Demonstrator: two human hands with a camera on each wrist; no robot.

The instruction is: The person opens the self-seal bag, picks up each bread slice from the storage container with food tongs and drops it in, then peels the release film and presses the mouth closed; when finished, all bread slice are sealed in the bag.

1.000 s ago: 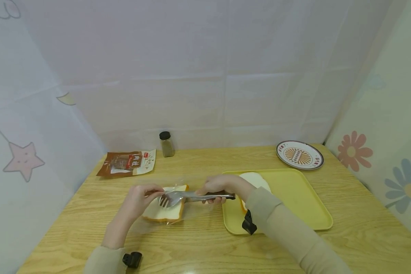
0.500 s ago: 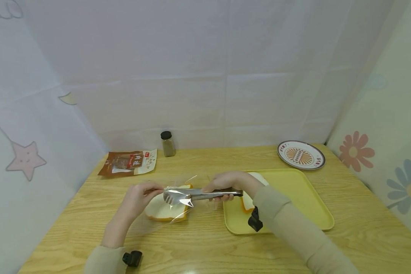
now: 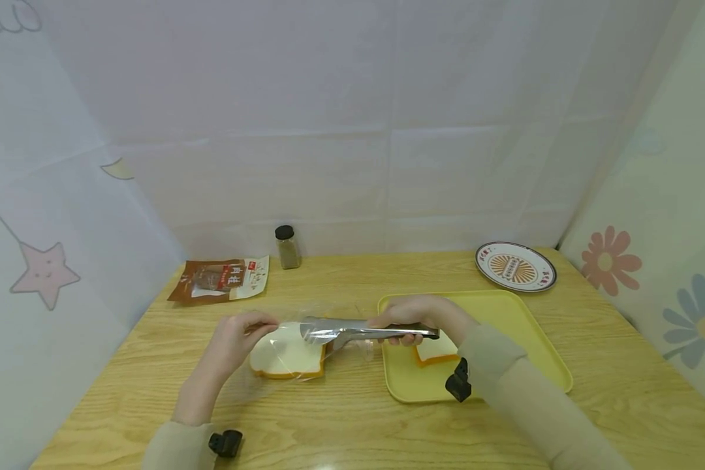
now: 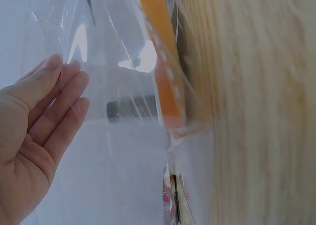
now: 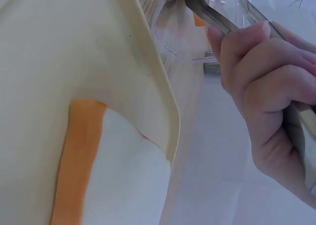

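Observation:
A slice of bread (image 3: 288, 356) with an orange crust lies inside a clear plastic bag (image 4: 98, 52) on the table's left half. My left hand (image 3: 233, 346) pinches the bag's upper film between thumb and fingers, lifting it off the slice in the left wrist view. Metal tongs (image 3: 352, 328) are in the grip of my right hand (image 3: 414, 318). Their heads are within the bag's opening, overlapping the slice's right side in the head view, and film covers them. Under my right forearm, a second bread slice (image 5: 81, 160) lies on a yellow tray (image 3: 555, 365), partly hidden.
At the back left lie a brown and white food packet (image 3: 220, 281) and, beside it, a spice jar (image 3: 288, 249) with a black lid. A patterned plate (image 3: 515, 266) sits behind the tray. Fabric backdrops (image 3: 352, 130) border the wooden table (image 3: 352, 418).
My right hand and the tongs have drawn back to the right, leaving more of the bagged slice uncovered. My left hand keeps its pinch and has hardly moved.

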